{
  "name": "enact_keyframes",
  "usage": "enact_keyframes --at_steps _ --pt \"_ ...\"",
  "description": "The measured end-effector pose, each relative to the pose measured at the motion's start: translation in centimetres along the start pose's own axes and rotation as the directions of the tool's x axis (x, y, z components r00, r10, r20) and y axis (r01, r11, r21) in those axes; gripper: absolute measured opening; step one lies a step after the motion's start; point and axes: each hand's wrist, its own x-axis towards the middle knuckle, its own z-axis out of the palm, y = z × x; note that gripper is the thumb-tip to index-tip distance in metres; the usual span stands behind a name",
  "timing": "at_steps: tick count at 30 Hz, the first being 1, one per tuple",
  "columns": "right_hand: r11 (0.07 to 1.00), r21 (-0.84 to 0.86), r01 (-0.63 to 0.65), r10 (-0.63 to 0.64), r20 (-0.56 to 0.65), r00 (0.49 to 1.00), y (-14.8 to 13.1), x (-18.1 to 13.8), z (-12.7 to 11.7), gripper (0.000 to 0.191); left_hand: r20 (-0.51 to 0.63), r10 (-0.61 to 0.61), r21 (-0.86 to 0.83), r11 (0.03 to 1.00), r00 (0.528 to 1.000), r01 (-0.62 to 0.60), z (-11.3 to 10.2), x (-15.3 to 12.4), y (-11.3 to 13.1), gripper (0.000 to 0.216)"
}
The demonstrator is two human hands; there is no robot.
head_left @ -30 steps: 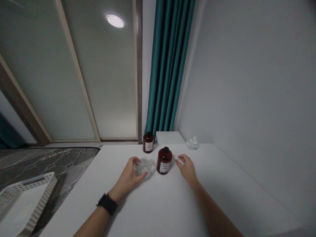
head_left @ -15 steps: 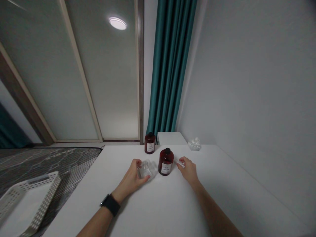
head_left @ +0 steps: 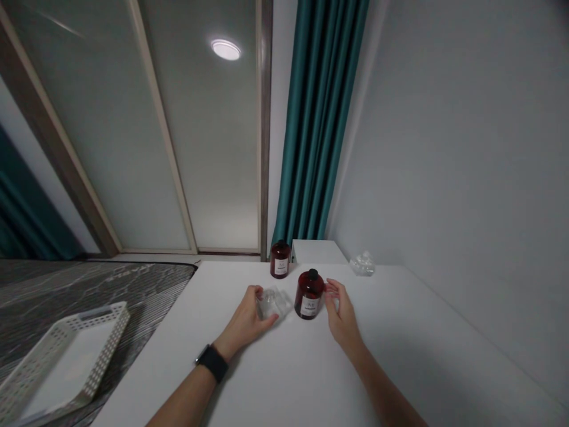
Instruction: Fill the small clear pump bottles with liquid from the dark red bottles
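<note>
My left hand (head_left: 247, 321) is wrapped around a small clear glass bottle (head_left: 271, 303) standing on the white table (head_left: 288, 367). A dark red bottle with a black cap and white label (head_left: 309, 295) stands just right of it. My right hand (head_left: 340, 314) is beside that red bottle, its fingers apart and curved toward the bottle's side, almost touching it. A second dark red bottle (head_left: 280, 260) stands at the table's far edge. A black watch (head_left: 212, 362) is on my left wrist.
A crumpled clear plastic wrap (head_left: 363, 264) lies at the table's far right by the wall. A white perforated tray (head_left: 62, 362) rests on the grey marbled surface to the left. A teal curtain (head_left: 320, 118) hangs behind, with a white block (head_left: 317, 251) below it.
My right hand has moved left from the table surface up to the side of the near red bottle. My left hand stays on the clear bottle. The camera has shifted slightly.
</note>
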Motion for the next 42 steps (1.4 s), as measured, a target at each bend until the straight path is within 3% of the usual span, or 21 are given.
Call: enact_keyframes --at_steps 4,13,22,28,42 --pt "0.991 0.134 -0.018 0.011 0.054 0.999 -1.0 -0.6 0.7 0.036 -0.027 0.004 0.036 0.999 1.0 -0.003 -0.4 0.2 0.1 0.05" --pt "0.974 0.182 -0.136 0.111 0.14 0.984 -0.4 -0.1 1.2 0.046 -0.029 0.041 0.106 0.994 0.999 -0.038 -1.0 0.5 -0.8 0.057" --pt "0.91 0.384 -0.156 0.048 0.276 0.96 -0.2 0.5 2.3 0.05 -0.065 0.039 0.13 0.991 0.997 -0.03 -1.6 0.7 -2.1 0.058" --pt "0.905 0.375 -0.202 0.091 0.294 0.951 -1.3 -0.3 2.2 0.053 -0.084 0.038 0.198 0.98 0.996 -0.021 -1.5 0.7 -2.4 0.059" --pt "0.888 0.397 -0.232 0.029 0.455 0.89 -4.3 -2.4 1.8 0.055 -0.046 0.009 0.234 0.972 0.999 0.002 -1.9 0.8 -1.8 0.058"
